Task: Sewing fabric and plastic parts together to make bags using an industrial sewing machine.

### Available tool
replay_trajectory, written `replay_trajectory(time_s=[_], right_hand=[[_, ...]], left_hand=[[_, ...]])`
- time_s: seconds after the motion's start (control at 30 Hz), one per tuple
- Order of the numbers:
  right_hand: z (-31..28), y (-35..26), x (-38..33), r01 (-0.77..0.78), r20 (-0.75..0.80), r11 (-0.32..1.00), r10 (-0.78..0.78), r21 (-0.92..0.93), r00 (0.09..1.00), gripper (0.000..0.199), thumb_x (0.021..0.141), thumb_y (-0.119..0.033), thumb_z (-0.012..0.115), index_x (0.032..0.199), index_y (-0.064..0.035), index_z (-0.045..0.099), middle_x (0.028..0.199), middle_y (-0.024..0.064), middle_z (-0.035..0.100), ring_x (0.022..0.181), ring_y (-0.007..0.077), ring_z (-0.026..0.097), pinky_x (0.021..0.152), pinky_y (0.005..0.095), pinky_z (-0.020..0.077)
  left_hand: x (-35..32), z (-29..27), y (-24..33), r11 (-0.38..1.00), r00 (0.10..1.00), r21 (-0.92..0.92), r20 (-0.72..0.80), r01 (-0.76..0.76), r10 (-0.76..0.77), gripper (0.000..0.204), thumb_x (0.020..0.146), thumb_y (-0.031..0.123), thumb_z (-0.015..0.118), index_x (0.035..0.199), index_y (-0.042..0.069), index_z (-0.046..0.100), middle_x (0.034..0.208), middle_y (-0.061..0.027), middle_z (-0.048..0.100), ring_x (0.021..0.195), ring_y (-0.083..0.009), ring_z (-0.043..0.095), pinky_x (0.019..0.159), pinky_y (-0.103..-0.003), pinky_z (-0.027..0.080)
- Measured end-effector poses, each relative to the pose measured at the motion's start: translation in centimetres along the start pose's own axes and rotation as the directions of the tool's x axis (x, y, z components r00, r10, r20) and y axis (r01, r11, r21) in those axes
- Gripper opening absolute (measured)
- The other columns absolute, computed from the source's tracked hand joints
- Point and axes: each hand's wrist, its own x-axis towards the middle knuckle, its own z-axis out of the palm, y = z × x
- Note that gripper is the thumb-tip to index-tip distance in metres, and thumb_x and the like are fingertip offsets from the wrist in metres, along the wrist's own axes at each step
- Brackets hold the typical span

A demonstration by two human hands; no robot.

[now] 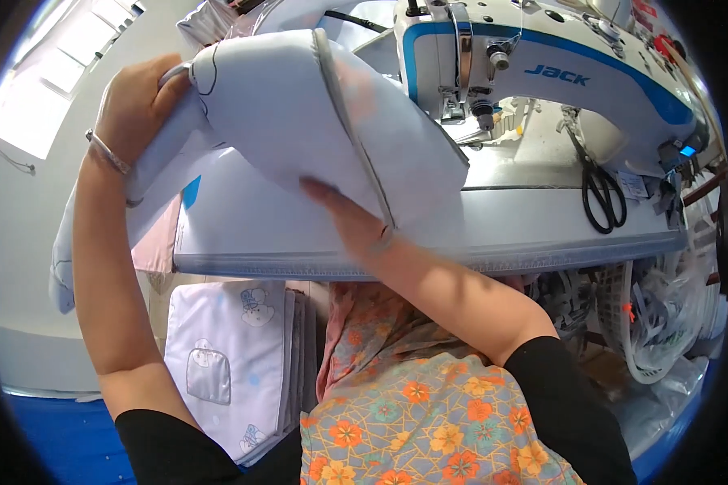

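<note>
The left hand [141, 101] is gripping the upper left corner of a pale fabric cushion cover [299, 121] with grey piping, lifted above the sewing table [542, 218]. The right hand [344, 214], at about five o'clock from the left, is reaching under the cover's lower edge, its fingers hidden. The cover is hanging between them, at nine o'clock from the sewing machine [542, 73]. Black scissors [603, 190] are lying at three o'clock.

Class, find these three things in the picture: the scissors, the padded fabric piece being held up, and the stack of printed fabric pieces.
scissors [603, 194], head view, on the black handle loops.
padded fabric piece [299, 113], head view, on its pale upper face.
stack of printed fabric pieces [226, 356], head view, on the top sheet.
</note>
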Motion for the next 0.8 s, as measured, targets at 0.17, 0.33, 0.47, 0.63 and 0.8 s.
replay_trajectory(time_s=[0.17, 0.33, 0.47, 0.63, 0.8], right_hand=[[0.0, -3.1, -12.8, -0.555, 0.173, 0.731, 0.654, -0.398, 0.737, 0.048, 0.091, -0.028, 0.072, 0.129, -0.0016, 0.060, 0.121, 0.0116, 0.065, 0.111, 0.0209, 0.061, 0.096, 0.0342, 0.0490], [-2.1, 0.0, -18.4, -0.802, 0.400, 0.545, 0.697, 0.244, 0.595, 0.056, 0.094, -0.013, 0.068, 0.143, -0.0021, 0.044, 0.138, 0.0119, 0.055, 0.123, 0.0250, 0.056, 0.106, 0.0391, 0.0462], [-0.2, -2.7, -19.1, -0.753, 0.433, 0.634, 0.638, 0.173, 0.637, 0.052, 0.094, -0.024, 0.068, 0.137, 0.0014, 0.051, 0.125, 0.0096, 0.062, 0.110, 0.0180, 0.060, 0.093, 0.0350, 0.0501], [-2.8, -3.7, -20.5, -0.375, 0.561, 0.913, 0.397, -0.161, 0.727, 0.055, 0.094, -0.032, 0.066, 0.139, -0.0028, 0.053, 0.138, 0.0119, 0.056, 0.127, 0.0235, 0.053, 0.107, 0.0408, 0.0416], [-6.6, -2.0, -17.3, 0.722, 0.817, 0.384, 0.232, -0.575, 0.527, 0.053, 0.089, -0.033, 0.068, 0.134, -0.0062, 0.058, 0.142, 0.0124, 0.054, 0.134, 0.0305, 0.047, 0.113, 0.0440, 0.0352]], left_hand=[[-11.3, 6.3, -3.1, 0.958, 0.981, 0.252, 0.169, -0.138, 0.097, 0.016, 0.079, 0.021, 0.064, 0.084, 0.007, 0.058, 0.072, -0.0144, 0.060, 0.074, -0.0365, 0.062, 0.067, -0.045, 0.050], [-11.7, 5.2, 3.8, 0.945, 0.973, -0.247, -0.023, 0.216, -0.228, 0.026, 0.082, 0.005, 0.064, 0.108, 0.005, 0.064, 0.110, -0.0193, 0.066, 0.105, -0.0366, 0.062, 0.092, -0.040, 0.049], [-3.4, -0.7, 17.4, 0.776, 0.917, -0.519, -0.038, -0.358, 0.398, 0.027, 0.084, 0.022, 0.067, 0.101, 0.002, 0.065, 0.109, -0.0199, 0.064, 0.106, -0.0361, 0.060, 0.092, -0.039, 0.047], [-7.2, 7.3, 17.3, 0.960, 0.885, -0.262, 0.465, 0.100, 0.035, 0.035, 0.083, 0.036, 0.071, 0.083, 0.000, 0.068, 0.094, -0.0192, 0.062, 0.098, -0.0378, 0.058, 0.085, -0.044, 0.049], [-9.7, 11.1, 17.9, 0.895, 0.933, -0.422, 0.359, 0.146, 0.018, 0.038, 0.084, 0.037, 0.069, 0.082, -0.001, 0.064, 0.094, -0.0182, 0.062, 0.097, -0.0366, 0.058, 0.085, -0.044, 0.048]])
